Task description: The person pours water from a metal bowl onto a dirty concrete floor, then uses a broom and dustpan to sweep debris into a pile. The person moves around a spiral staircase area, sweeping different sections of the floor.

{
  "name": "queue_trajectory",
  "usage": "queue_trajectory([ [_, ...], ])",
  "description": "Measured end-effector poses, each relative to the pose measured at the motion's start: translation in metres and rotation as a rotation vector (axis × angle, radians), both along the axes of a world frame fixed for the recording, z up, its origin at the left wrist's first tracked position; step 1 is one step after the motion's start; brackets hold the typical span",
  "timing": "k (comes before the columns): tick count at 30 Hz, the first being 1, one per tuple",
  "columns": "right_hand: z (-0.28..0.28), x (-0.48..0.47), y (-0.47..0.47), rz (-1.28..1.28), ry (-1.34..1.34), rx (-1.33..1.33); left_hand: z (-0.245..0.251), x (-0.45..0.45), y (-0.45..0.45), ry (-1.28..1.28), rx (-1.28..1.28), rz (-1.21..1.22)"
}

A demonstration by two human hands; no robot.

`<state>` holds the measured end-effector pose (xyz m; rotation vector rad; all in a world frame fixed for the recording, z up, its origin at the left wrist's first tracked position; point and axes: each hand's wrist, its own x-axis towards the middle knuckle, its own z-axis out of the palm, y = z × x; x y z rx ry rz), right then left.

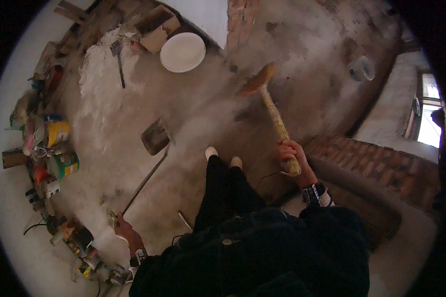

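My right hand (297, 157) grips the yellow wrapped handle of a short broom (275, 113) near its lower end. The broom's orange-brown head (258, 80) points away from me, over the floor; whether it touches the floor is unclear. On the left, my left hand (124, 227) is closed round the top of the long thin handle of a dustpan (155, 136). The pan lies out in front of my feet, to their left, apart from the broom head. What is inside the pan is too dim to make out.
A pale patch of powder or plaster (96, 70) lies far left, with a small shovel (119, 67) on it. Beside it are a round white lid or tub (183, 52) and a cardboard box (154, 39). Buckets (58, 133) and clutter line the left wall. Brickwork (375, 172) rises at right.
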<state>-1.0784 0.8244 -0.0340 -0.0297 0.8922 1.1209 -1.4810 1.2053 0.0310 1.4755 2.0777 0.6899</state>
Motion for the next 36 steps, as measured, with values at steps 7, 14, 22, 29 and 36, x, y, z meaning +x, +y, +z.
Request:
queue_trajectory([
  [7, -0.006, -0.008, 0.073, 0.181, 0.208, 0.278, -0.014, 0.000, 0.024, 0.179, 0.096, -0.017],
  [14, -0.069, -0.009, 0.181, 0.466, -0.042, 0.482, -0.014, -0.004, 0.048, 0.105, 0.025, 0.031],
  [22, -0.180, 0.096, 0.122, -0.010, 0.126, 0.493, 0.001, 0.041, 0.026, 0.273, 0.450, -0.310],
  [29, -0.149, 0.178, -0.067, -0.329, 0.257, 0.429, 0.008, 0.087, 0.005, 0.143, -0.013, 0.074],
  [36, -0.121, 0.174, -0.041, 0.011, -0.486, -0.444, -0.014, 0.101, 0.002, -0.040, -0.020, 0.000],
])
